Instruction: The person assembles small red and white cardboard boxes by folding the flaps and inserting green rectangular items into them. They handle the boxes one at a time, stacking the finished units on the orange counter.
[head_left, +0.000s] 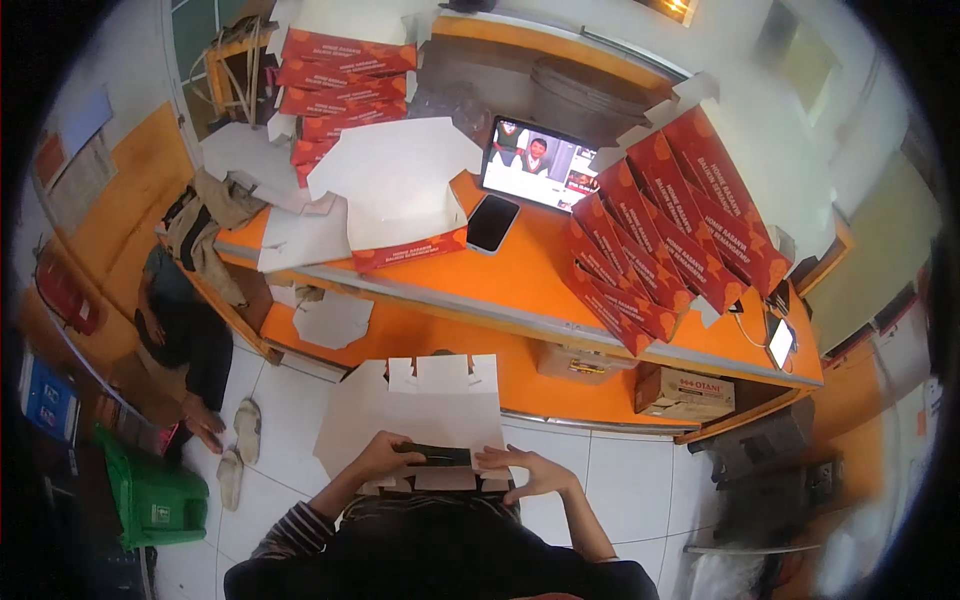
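A white cardboard box blank (pixel 410 410), partly folded, lies in front of my body with its slotted flaps pointing away from me. My left hand (pixel 380 458) is closed on its near edge, thumb and fingers pinching the folded part. Between my hands runs a dark narrow strip (pixel 440 453), whose kind I cannot make out. On the right, my right hand (pixel 535 474) has its fingers stretched out, their tips touching the near flap (pixel 462 478) at its right end.
An orange counter (pixel 500 285) carries stacked red boxes (pixel 670 225), more red boxes (pixel 345 90), an open white box (pixel 405 200), a tablet (pixel 540 162) and a phone (pixel 492 223). Its lower shelf holds a carton (pixel 684 392). Left are a seated person (pixel 185 330), slippers (pixel 246 432) and a green bin (pixel 155 490).
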